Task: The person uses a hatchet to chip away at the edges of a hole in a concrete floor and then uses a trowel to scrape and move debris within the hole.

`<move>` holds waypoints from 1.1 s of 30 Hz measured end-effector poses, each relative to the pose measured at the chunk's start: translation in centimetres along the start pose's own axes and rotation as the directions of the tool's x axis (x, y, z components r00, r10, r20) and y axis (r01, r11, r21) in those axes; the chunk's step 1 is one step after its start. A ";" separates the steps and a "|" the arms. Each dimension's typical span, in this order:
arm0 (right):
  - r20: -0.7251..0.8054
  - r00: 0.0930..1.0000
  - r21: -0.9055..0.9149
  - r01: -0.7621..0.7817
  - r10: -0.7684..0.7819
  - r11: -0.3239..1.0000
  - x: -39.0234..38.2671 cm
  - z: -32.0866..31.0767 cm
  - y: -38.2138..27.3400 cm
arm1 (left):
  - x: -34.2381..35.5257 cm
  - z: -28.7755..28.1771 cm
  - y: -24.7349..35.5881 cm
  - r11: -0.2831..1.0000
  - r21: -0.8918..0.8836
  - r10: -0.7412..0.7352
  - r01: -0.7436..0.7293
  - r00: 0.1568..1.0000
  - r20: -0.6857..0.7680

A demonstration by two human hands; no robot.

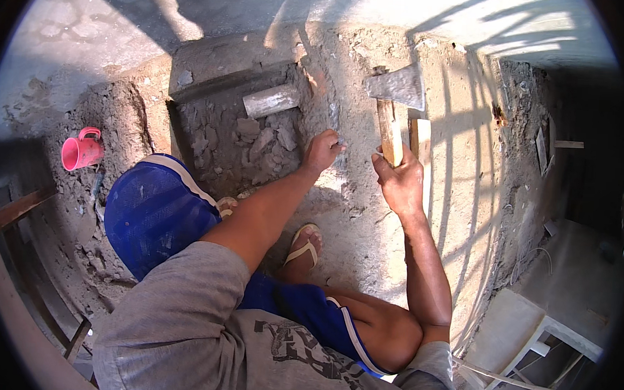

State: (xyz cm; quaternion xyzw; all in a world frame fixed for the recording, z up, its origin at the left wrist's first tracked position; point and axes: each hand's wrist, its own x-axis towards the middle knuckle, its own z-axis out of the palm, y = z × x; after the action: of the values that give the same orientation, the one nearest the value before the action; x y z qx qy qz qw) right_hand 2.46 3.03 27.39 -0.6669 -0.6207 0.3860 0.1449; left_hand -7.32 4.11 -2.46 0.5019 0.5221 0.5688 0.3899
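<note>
A hatchet with a grey metal head [401,87] and pale wooden handle is gripped by my right hand [401,182], its head raised toward the top of the view. A pale wooden batten [419,133] lies just beside the handle. My left hand [323,150], to the left of the hatchet at the pit's right edge, has its fingers curled together; what they hold, if anything, I cannot make out. The square pit [197,104] holds a pale cylinder [271,101] and broken grey chunks [262,141]. My sandalled foot [302,247] is on the ground below my left hand.
A pink mug [78,153] sits on rough rubble at the left. A wall [109,29] with barred shadows runs along the top. Wooden boards [22,208] are at the far left. A pale frame with thin rods [543,355] is at the lower right.
</note>
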 end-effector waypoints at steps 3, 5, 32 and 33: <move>-0.250 0.906 0.211 0.394 -0.341 0.894 -0.9 -0.1 -2.8 | -0.1 -0.6 -1.0 0.999 0.047 0.000 0.000 1.000 -0.012; -0.335 0.775 0.051 0.583 -0.537 0.811 -0.5 1.0 -0.4 | 0.1 -0.8 -1.4 0.997 0.071 0.029 -0.029 1.000 0.006; 0.111 0.864 -0.247 -0.455 0.492 0.855 -4.1 0.2 25.2 | -5.5 -0.7 4.6 0.968 0.074 -0.250 0.240 0.948 0.195; 0.117 0.868 -0.212 -0.453 0.483 0.866 -3.9 0.4 24.6 | -5.4 -0.6 4.5 0.971 0.018 -0.240 0.240 0.958 0.157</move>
State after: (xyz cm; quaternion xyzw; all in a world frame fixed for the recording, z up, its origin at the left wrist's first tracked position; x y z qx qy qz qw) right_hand 20.01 -5.38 11.91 -0.7734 -0.4814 0.4072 -0.0657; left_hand -6.52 -1.95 1.07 0.4781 0.5462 0.4761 0.4964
